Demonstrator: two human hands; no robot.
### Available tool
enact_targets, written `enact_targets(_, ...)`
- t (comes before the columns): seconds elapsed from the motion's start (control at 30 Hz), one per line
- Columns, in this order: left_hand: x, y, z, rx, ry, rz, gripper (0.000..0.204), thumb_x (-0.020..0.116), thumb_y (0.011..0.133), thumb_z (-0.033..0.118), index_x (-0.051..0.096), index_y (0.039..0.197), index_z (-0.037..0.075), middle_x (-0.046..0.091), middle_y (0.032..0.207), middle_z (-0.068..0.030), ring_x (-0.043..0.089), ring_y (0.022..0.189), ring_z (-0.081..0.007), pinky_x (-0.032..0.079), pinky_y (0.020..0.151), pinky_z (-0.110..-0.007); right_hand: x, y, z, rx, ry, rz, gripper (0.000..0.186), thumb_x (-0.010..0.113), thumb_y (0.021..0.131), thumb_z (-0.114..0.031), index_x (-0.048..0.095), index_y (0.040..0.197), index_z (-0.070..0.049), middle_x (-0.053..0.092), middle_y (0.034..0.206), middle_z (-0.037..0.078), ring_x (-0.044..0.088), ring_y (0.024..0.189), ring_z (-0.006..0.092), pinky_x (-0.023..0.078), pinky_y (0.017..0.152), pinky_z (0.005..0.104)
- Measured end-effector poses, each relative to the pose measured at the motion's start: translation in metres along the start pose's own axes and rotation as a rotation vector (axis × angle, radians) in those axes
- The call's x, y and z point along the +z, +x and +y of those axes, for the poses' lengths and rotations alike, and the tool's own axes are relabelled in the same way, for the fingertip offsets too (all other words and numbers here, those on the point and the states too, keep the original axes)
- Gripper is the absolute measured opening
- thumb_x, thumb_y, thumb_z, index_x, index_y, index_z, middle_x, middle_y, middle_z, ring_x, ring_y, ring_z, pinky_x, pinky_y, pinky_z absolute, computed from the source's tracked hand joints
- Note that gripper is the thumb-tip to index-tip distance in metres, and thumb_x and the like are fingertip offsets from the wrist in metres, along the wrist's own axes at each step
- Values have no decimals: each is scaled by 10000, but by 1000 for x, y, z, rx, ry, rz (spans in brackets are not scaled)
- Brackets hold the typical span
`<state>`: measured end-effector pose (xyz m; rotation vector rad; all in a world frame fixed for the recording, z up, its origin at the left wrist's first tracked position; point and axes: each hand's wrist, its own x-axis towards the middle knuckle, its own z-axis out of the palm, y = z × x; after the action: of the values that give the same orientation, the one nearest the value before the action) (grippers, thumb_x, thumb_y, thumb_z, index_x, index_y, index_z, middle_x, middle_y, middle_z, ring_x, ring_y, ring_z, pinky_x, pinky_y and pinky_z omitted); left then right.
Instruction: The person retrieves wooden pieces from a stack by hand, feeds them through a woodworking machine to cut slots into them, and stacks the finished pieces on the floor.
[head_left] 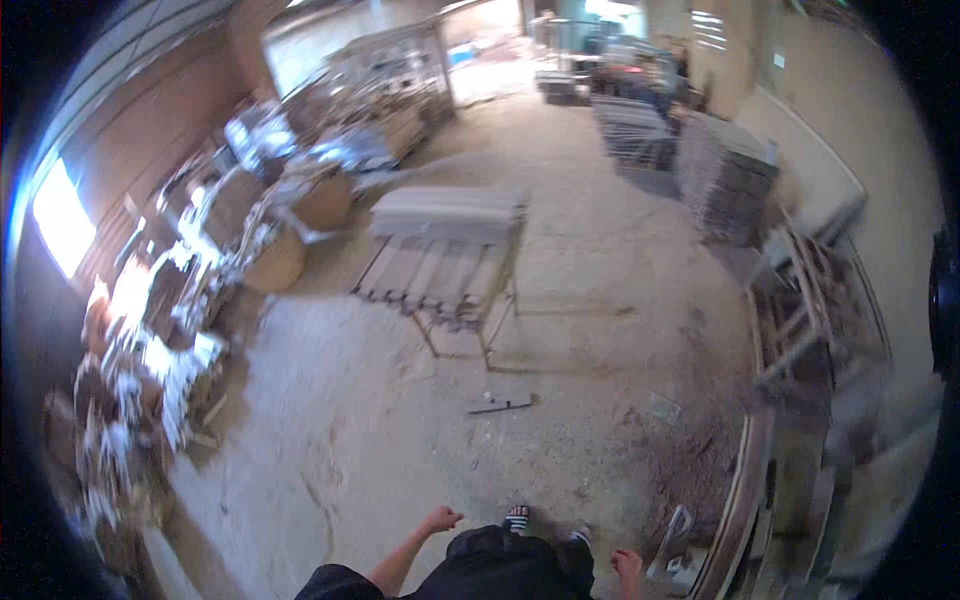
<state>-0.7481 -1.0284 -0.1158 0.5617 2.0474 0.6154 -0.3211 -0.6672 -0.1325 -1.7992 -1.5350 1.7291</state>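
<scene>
My left hand [440, 519] hangs beside my body at the lower middle, its fingers curled in with no object showing in them. On the other side, my right hand [626, 565] hangs low with its fingers loosely closed; nothing shows in it either. Neither hand touches anything. Ahead of me stands a thin-legged stand [487, 352] bearing a row of long grey-brown slats [425, 272]. A stack of paler slats [445, 212] lies across its far part. On the floor between me and the stand lies a short dark strip [500, 404].
Sacks and piled offcuts [185, 380] line the left wall. At the right stand a tall stack of slats [722, 178], a wooden frame [800, 300] and long boards [735, 505] along the floor. Farther back are more stacks [632, 130] and a bright doorway [490, 50].
</scene>
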Motion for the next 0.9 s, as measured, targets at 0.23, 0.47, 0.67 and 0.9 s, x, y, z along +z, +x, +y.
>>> enact_targets(0.23, -11, -67, -83, -685, -702, 185, 431, 653, 904, 482, 732, 906, 58, 753, 875, -97, 711, 739, -215, 548, 643, -388, 179, 104, -217, -171, -124, -301, 280, 761, 890, -286, 659, 764, -57, 640, 697, 32, 606, 619, 118, 475, 558, 268)
enact_targets(0.47, -46, -32, -41, -689, -904, 238, 431, 659, 899, 482, 709, 982, 62, 729, 881, -78, 696, 754, -242, 544, 648, -393, 399, 232, -461, -407, -9, -581, 100, 705, 876, -146, 639, 911, -80, 656, 754, 15, 586, 628, 90, 420, 525, 251)
enact_targets(0.67, -120, 22, -5, -777, -805, 327, 435, 659, 895, 475, 713, 974, 51, 736, 877, -89, 694, 747, -233, 548, 658, -380, 562, 336, -648, -351, 17, -537, 275, 703, 916, -348, 660, 1014, -95, 689, 886, 12, 632, 712, 110, 490, 601, 274)
enact_targets(0.9, -184, 37, 29, -864, -657, 370, 439, 658, 891, 468, 718, 964, 39, 744, 871, -103, 691, 740, -223, 553, 670, -365, 652, 403, -764, -286, 34, -356, 421, 768, 853, -475, 670, 1024, -102, 672, 891, 5, 649, 751, 123, 521, 597, 295)
